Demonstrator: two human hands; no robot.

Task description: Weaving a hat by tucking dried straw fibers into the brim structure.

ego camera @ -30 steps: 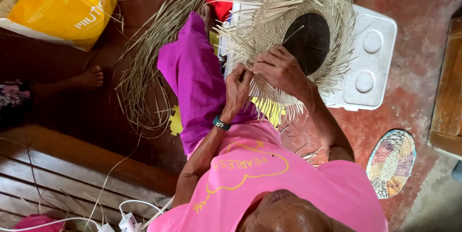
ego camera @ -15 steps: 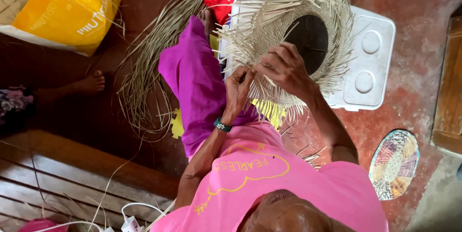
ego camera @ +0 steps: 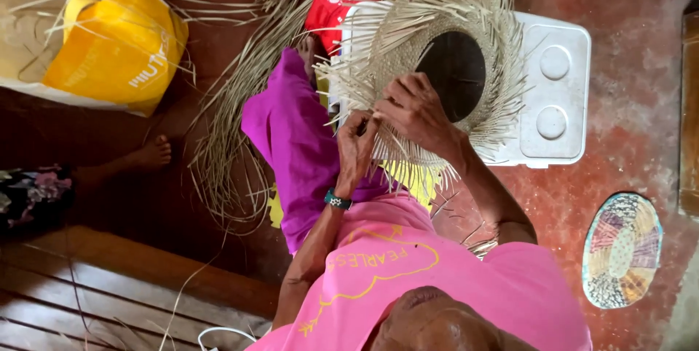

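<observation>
Pinching straw strands, left hand [ego camera: 357, 143] and right hand [ego camera: 413, 112] grip woven hat [ego camera: 444, 67].

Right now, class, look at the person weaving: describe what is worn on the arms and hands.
Both arms are bare below short pink sleeves of a T-shirt with yellow line art. One wrist carries a teal band with small pale dots. The hand by that band and the other hand wear no gloves; no rings are discernible.

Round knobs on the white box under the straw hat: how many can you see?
2. One round knob sits nearer the top edge of the white box, the other knob just below it. The straw hat covers the box's left part, so more may be hidden.
</observation>
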